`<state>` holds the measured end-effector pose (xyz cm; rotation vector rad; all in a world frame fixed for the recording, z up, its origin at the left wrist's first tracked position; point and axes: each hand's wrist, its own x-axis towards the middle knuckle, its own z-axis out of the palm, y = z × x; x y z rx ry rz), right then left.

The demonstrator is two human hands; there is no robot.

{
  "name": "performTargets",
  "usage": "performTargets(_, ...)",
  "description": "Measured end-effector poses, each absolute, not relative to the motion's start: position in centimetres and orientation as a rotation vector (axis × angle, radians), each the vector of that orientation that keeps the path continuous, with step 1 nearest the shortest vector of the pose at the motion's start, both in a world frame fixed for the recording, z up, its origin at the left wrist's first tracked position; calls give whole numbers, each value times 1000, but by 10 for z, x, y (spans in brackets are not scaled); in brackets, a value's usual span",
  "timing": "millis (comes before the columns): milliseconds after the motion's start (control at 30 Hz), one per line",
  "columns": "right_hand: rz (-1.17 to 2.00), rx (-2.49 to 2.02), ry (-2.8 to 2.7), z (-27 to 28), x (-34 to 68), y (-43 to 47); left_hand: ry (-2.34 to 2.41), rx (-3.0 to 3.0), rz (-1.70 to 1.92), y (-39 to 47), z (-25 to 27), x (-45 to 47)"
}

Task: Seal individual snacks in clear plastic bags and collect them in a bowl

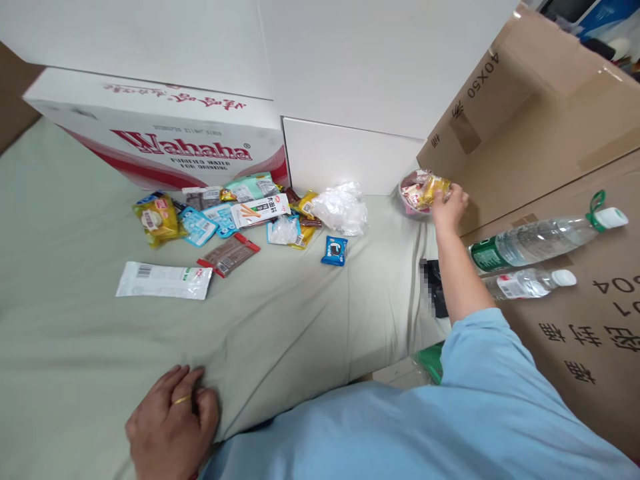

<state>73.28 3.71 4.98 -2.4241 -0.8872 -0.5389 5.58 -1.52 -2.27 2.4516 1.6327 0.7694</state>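
Resting on the pale green cloth: left hand, fingers curled under, palm hidden; whether it is closed on anything can't be judged. Ahead of it, a white packet lies crosswise. Between the hands, nearer the right, a small blue packet sits alone. Just left of the right hand's fingers, a round container holds red-and-cream packets, with a yellow packet on top. Right hand grips this one at its right side. Judgement: a light pinch, wrist raised, should spare the neighbours and keep the container from tipping. Yellow packet slants over the contents; crumpled film leaves long axis and heading uncertain. Right of that forearm, a green-labelled bottle.
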Motion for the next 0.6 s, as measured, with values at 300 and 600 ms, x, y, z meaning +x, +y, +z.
performTargets(300,-430,-2596,-1015,49,703,64,1668,2436,755,-19,-19,60)
performTargets(600,-514,-2249,-601,25,679,23,1672,2383,769,-17,-20,59)
